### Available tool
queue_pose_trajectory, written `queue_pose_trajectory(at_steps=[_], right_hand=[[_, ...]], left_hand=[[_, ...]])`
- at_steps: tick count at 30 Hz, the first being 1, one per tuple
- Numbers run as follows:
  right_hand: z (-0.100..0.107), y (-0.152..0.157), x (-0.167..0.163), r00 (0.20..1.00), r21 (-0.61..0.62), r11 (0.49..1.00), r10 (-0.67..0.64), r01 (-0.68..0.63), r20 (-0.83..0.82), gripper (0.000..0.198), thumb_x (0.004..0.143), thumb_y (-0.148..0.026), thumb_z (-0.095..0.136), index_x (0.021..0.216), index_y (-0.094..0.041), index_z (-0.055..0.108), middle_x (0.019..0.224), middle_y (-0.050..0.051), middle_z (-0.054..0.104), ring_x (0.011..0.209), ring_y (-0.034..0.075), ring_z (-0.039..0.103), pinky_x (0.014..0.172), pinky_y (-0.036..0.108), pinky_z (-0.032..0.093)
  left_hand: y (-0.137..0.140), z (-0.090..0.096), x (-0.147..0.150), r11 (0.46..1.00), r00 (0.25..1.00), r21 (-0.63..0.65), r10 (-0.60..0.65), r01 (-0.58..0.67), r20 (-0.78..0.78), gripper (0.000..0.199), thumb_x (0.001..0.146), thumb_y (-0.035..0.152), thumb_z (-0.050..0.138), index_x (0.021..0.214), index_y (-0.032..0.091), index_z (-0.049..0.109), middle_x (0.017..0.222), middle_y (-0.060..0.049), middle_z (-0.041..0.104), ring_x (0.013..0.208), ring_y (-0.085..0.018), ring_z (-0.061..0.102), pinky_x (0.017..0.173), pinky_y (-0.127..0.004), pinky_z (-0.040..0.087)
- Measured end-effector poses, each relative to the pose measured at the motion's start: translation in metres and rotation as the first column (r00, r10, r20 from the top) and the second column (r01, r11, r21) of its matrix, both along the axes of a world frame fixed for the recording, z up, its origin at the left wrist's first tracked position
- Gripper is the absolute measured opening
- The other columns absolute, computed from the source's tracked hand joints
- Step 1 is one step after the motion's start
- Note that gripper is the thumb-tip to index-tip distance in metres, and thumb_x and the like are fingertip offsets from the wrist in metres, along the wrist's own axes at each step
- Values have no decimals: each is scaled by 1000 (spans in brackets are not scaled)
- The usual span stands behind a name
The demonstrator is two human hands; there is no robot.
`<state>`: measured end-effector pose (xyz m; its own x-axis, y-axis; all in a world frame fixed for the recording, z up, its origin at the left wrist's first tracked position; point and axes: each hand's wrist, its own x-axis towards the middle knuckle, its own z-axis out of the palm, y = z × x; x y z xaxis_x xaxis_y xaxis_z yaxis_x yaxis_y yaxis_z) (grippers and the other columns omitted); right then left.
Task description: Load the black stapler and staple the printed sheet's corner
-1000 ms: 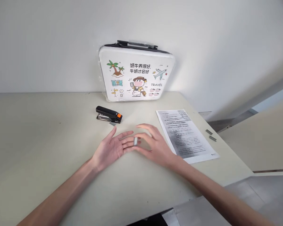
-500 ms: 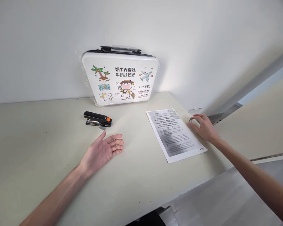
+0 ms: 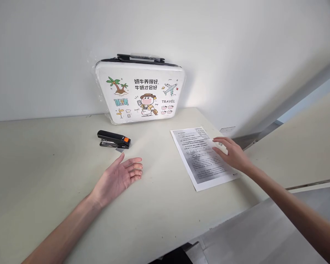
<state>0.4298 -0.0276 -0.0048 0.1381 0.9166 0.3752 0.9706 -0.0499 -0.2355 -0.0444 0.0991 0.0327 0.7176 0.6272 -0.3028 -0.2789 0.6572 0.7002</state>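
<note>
My left hand point(image 3: 118, 179) lies palm up on the table with its fingers spread and nothing in it. Just beyond its thumb is a black stapler point(image 3: 114, 140) with an orange patch, and a small grey piece point(image 3: 120, 150) lies by the stapler's near end. My right hand point(image 3: 232, 154) hovers at the right edge of a printed sheet of paper point(image 3: 200, 157), thumb and fingers apart. A small greyish thing point(image 3: 220, 144) shows in the gap between them; I cannot make out what it is, and the hand partly hides it.
A white cartoon-printed case point(image 3: 141, 91) with a black handle, wrapped in clear plastic, leans against the wall point(image 3: 57, 55). The pale table point(image 3: 143, 220) ends at a slanting edge at lower right, with grey floor point(image 3: 253, 234) below. Another pale surface point(image 3: 299, 146) stands at right.
My right hand has shifted left over the paper's edge. Its thumb and finger, earlier close around the small greyish thing, are now apart. My left hand has barely moved.
</note>
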Motion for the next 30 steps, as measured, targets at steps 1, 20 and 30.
queue_pose_trajectory(at_steps=[1, 20, 30], right_hand=[[2, -1, -8, 999, -9, 999, 35, -35, 10, 39, 105, -51, 49, 134, -29, 63, 143, 9, 65, 132, 31, 63, 107, 50, 55], [21, -23, -101, 878, -110, 885, 464, -452, 118, 46, 108, -37, 53, 154, -32, 47, 162, 6, 51, 154, 29, 44, 125, 58, 44], [18, -28, -111, 875, -127, 876, 477, -466, 86, 65, 108, -38, 54, 167, -38, 26, 171, 1, 36, 158, 30, 34, 129, 61, 37]], left_hand=[[0, 0, 0, 1000, 1000, -1, 3, -3, -2, 48, 108, 46, 49, 115, 8, 77, 102, -17, 69, 93, -25, 65, 87, -35, 57], [-1, 2, 2, 1000, 1000, 0, 10, -10, -21, 44, 105, 47, 57, 111, 9, 78, 101, -14, 68, 92, -23, 63, 86, -34, 56], [-2, 1, 1, 1000, 1000, -5, 14, -14, -26, 44, 105, 47, 57, 112, 9, 78, 101, -14, 68, 92, -23, 63, 86, -34, 56]])
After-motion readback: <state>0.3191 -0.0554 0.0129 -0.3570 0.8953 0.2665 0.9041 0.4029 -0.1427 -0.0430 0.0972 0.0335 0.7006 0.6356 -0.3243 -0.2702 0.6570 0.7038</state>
